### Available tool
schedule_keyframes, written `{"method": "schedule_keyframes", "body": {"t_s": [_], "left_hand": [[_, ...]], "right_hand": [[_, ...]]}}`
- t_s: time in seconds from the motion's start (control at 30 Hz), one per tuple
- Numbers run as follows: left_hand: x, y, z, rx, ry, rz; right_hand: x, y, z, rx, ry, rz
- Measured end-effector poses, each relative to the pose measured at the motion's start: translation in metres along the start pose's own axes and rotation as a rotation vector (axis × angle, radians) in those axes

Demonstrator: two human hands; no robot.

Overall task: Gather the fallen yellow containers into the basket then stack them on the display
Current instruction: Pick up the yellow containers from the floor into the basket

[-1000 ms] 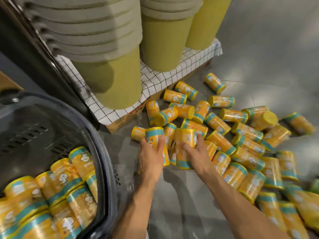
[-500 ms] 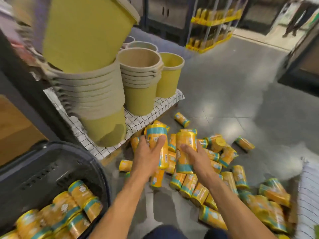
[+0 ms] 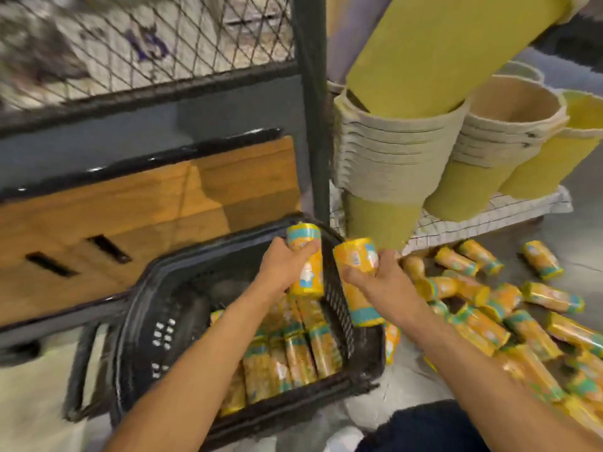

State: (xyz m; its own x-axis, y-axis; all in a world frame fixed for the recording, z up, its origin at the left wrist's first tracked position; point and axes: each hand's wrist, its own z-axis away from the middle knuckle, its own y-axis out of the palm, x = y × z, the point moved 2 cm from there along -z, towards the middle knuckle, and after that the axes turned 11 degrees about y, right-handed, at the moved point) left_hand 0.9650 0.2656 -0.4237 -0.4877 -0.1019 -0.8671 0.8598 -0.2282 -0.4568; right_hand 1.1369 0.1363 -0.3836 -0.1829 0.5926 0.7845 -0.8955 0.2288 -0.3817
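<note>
The left hand (image 3: 284, 270) grips one yellow container (image 3: 310, 278), fingers and thumb curled around its upper half. It is a glossy cylinder with a teal band near its top and small pale printed figures on its side. It is held nearly upright above the far right corner of the basket (image 3: 156, 308). The right hand (image 3: 383, 283) clamps a second yellow container (image 3: 360, 303) of the same shape, thumb across the front and fingers wrapped behind. This one tilts, its teal-banded end lowest, over the basket's right edge. The two cylinders are just beside each other without clearly touching.

The basket is dark, hard plastic with rounded corners and walls pierced by rows of small slots. More shiny yellow cylinders (image 3: 293, 357) lie on their sides along its near and right part, packed side by side. To the right of the basket, fallen containers (image 3: 483, 324) lie scattered and heaped on the smooth grey floor (image 3: 584, 243).

Beyond the basket's far right corner, tall nested buckets (image 3: 394, 154) stand on a white cloth with a thin black grid (image 3: 489, 220). They have olive-yellow bodies and ribbed beige rims. A dark upright post (image 3: 311, 109) stands beside them. Left of the post are a diamond wire mesh (image 3: 146, 44) and, lower down, an orange wood-grain panel (image 3: 137, 207) with dark narrow slots.
</note>
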Motion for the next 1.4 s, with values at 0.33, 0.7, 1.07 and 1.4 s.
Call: {"method": "schedule_keyframes", "body": {"t_s": [0.33, 0.7, 1.07, 1.4], "left_hand": [[0.151, -0.029, -0.05, 0.085, -0.234, -0.442], [0.204, -0.007, -0.061, -0.005, -0.339, -0.541], [0.209, 0.006, -0.061, 0.048, -0.216, -0.654], [0.188, -0.02, -0.064, 0.06, -0.189, -0.446]], "right_hand": [[-0.039, 0.159, -0.058, 0.38, 0.167, 0.771], [-0.102, 0.238, -0.113, 0.628, 0.522, 0.792], [-0.152, 0.241, -0.144, 0.655, 0.58, 0.532], [-0.084, 0.202, -0.148, 0.377, 0.332, 0.605]]}}
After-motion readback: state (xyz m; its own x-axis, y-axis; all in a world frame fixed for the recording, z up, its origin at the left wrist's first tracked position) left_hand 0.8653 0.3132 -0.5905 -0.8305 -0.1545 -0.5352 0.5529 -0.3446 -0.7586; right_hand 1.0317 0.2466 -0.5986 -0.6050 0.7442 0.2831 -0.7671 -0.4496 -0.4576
